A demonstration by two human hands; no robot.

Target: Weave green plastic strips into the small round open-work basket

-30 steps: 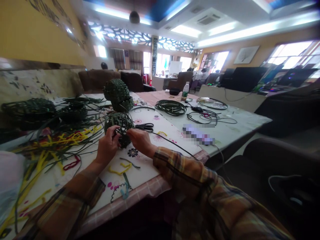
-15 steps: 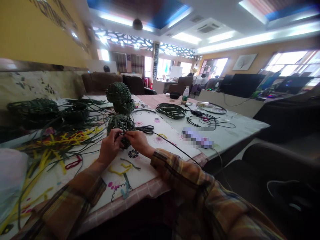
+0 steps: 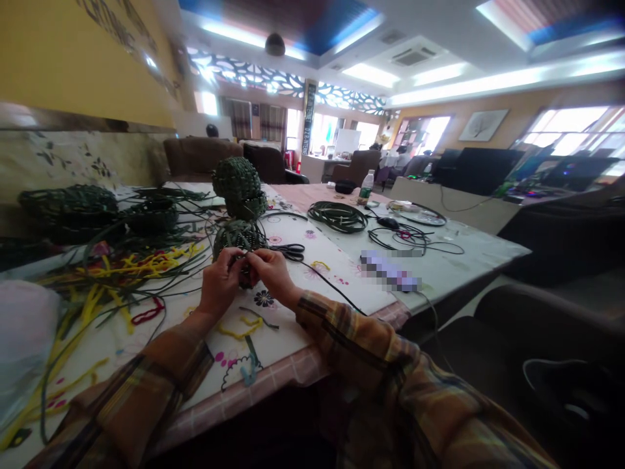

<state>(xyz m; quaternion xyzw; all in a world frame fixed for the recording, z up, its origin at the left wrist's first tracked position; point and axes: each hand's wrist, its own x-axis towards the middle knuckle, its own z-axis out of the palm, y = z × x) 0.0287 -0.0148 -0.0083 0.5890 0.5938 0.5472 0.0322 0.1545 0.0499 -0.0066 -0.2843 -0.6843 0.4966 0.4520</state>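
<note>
A small dark green woven basket stands on the flowered tablecloth in front of me, loose strips sticking out of it. My left hand is closed on its near left side. My right hand is closed against its near right side, fingers pinched on a green strip. The two hands touch at the fingertips. A long dark strip trails from the basket across the cloth to the right, past my plaid sleeve.
Behind the basket stands a taller finished green woven piece. Black scissors lie right of it. Yellow, red and green strips litter the left. A coil of green strip, cables, a bottle sit further right.
Both hands have drawn closer together on the near side of the basket until the fingertips meet. The view has shifted slightly; nothing else on the table has moved.
</note>
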